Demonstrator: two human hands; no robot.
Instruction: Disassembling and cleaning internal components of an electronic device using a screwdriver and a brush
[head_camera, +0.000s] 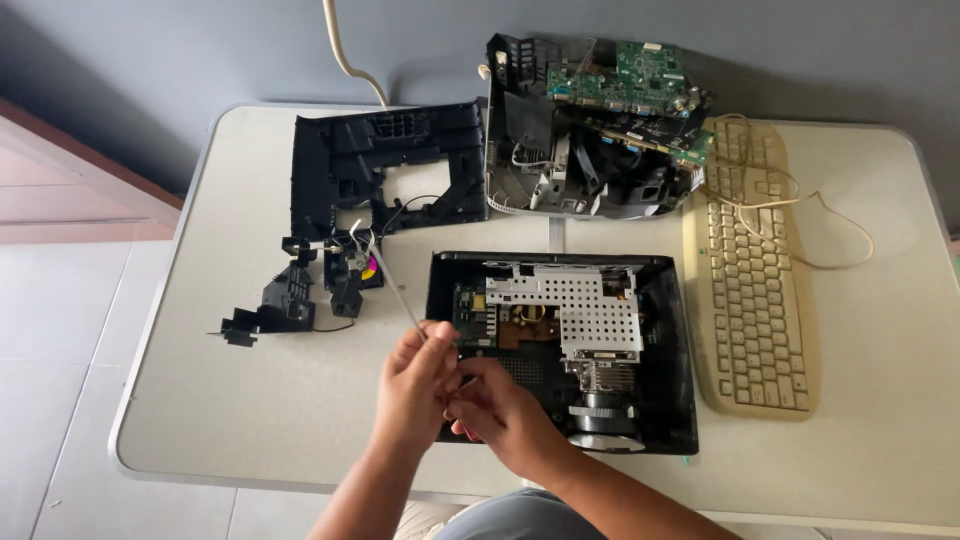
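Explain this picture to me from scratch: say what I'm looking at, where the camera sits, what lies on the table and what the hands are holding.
There is no machine here, only a person's two bare hands. The single picture comes from a camera worn on the person's head, looking down at a pale table.

In front of the person lies an opened black device case, showing a perforated metal plate, a circuit board and a lens at its near edge. Behind it stand a black plastic cover panel and a stripped housing with green circuit boards. Small black parts lie to the left, and a beige keyboard to the right.

The left hand holds a thin rod-like tool; what exactly it is, I cannot tell. The right hand meets the left just over the case's near left corner.
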